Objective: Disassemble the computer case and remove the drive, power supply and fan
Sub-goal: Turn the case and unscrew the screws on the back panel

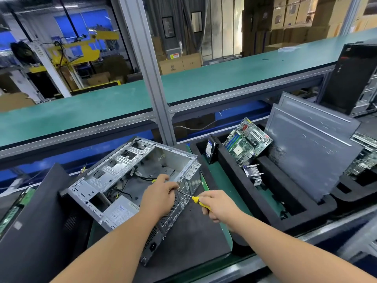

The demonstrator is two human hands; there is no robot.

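Observation:
An open grey computer case [130, 172] lies on its side on a dark mat. Its power supply [120, 213], with a white label, sits in the near corner. My left hand [159, 197] reaches over the case's rear panel, and its fingers are curled at the panel's top edge by the screwdriver tip. What they pinch is hidden. My right hand [218, 205] grips a yellow-handled screwdriver [195, 200], whose shaft points left at the rear panel. Loose cables lie inside the case. A drive [210, 150] stands upright in a black foam tray to the right.
The black foam tray [265, 211] on the right holds a green motherboard [246, 141], grey side panels [312, 152] and small metal parts. A black panel [32, 221] leans at the left. Another black computer tower [355, 78] stands far right. A green conveyor [122, 103] runs behind.

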